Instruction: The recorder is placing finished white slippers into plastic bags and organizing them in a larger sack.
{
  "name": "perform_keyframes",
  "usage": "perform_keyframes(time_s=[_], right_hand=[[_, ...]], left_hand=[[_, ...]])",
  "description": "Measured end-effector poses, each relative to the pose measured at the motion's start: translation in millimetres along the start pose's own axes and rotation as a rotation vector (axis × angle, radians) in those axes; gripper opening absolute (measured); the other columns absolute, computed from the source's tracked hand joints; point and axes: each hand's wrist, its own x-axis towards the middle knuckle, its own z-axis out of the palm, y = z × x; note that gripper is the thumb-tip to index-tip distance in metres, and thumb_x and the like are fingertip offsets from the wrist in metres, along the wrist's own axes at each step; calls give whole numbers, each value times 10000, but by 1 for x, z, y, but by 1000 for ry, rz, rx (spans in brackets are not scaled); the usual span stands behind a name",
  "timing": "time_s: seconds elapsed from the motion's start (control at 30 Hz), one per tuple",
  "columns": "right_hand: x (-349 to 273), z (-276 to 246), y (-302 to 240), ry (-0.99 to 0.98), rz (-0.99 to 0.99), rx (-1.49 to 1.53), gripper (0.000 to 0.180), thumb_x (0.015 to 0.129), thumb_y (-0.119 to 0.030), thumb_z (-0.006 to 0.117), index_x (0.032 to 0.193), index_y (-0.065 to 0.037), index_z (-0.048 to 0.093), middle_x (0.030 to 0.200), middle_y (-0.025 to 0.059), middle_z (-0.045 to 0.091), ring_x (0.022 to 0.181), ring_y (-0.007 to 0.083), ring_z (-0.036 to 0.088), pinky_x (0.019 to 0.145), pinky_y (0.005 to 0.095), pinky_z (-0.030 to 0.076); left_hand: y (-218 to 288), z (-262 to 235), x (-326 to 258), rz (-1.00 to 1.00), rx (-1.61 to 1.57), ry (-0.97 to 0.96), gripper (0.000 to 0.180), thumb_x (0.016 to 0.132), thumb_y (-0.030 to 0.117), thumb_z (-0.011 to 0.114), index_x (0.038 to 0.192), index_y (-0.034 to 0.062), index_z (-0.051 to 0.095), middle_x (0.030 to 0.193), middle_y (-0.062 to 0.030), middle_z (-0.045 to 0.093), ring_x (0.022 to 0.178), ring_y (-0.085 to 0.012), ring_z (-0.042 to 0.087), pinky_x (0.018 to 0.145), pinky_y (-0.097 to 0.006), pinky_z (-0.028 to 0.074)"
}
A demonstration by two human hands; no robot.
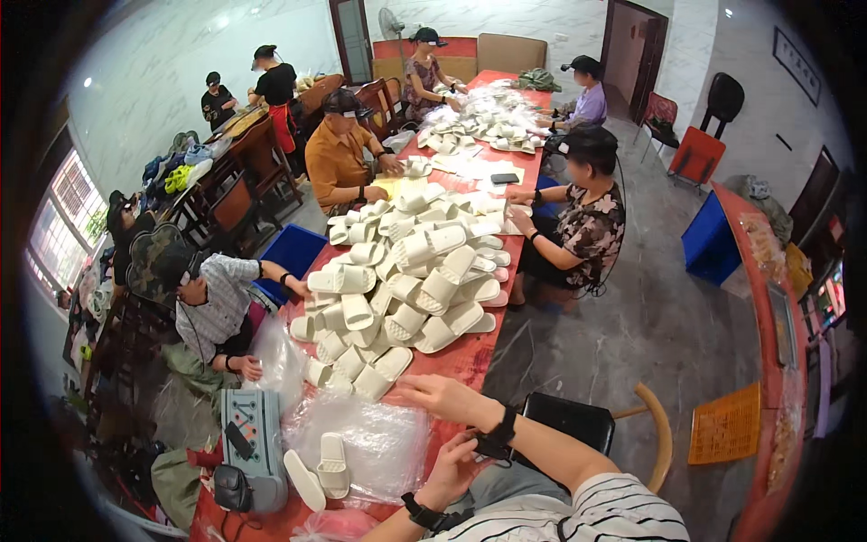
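Note:
My right hand point(440, 397) reaches over the red table at the near edge of a large heap of cream slippers point(433, 289). Its fingers are stretched out with nothing in them. Closer to me, my left hand point(449, 477) has its fingers curled against a black strap with a small device point(497, 438) on my right wrist; its grip is partly hidden. A stack of clear plastic bags point(370, 443) lies left of my hands. Resting on it is a pair of cream slippers, one sole up point(304, 481) and one showing its strap point(333, 465).
A grey-blue case point(257, 452) with a black pouch point(232, 489) stands at the table's near left. Across the left side a person in a checked shirt point(217, 303) handles clear plastic. Other people sit along the table point(479, 348). A black-seated chair point(569, 420) is at my right.

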Motion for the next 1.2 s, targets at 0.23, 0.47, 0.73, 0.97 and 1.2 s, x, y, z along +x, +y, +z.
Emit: perform_keyframes(time_s=[0.23, 0.47, 0.73, 0.97, 1.2], right_hand=[[-89, -85, 19, 10, 364, -126, 365, 823, -46, 639, 1186, -28, 608, 1225, 159, 624, 1091, 334, 633, 916, 386, 532], [-390, -201, 20, -116, 1536, -821, 836, 649, -224, 875, 1374, -78, 487, 1348, 190, 520, 1170, 394, 546, 982, 495, 445], [-578, -221, -77, -32, 2812, -324, 1032, 675, -319, 904, 1499, -172, 300, 1568, 71, 336, 1457, 313, 295, 1160, 523, 262], [-594, -231, -77, 133, 2834, -407, 777, 642, -224, 927, 1308, -112, 542, 1395, 95, 529, 1282, 300, 528, 1087, 482, 404], [-611, -263, -45, -202, 2559, -516, 423, 648, -220, 886, 1016, -71, 741, 1080, 134, 709, 1045, 298, 677, 891, 423, 546]], left_hand=[[13, 2, 23, -36, 562, -31, 484, 952, 160, 643, 1376, -3, 473, 1336, -145, 579, 1194, -221, 588, 1017, -369, 459], [59, -72, 5, 17, 1233, 161, 303, 946, 148, 670, 1184, -35, 630, 1095, -128, 708, 1018, -211, 688, 881, -321, 535], [82, -51, -28, -124, 1213, 382, 381, 961, 200, 632, 1268, -20, 590, 1143, -128, 672, 996, -203, 656, 854, -321, 506], [77, -21, 24, -118, 1430, 169, 332, 930, 148, 653, 1205, -38, 626, 1051, -133, 699, 933, -186, 672, 807, -297, 522], [70, 1, 69, -84, 1589, -51, 275, 928, 112, 659, 1171, -16, 643, 1053, -110, 704, 940, -174, 663, 832, -304, 523]])
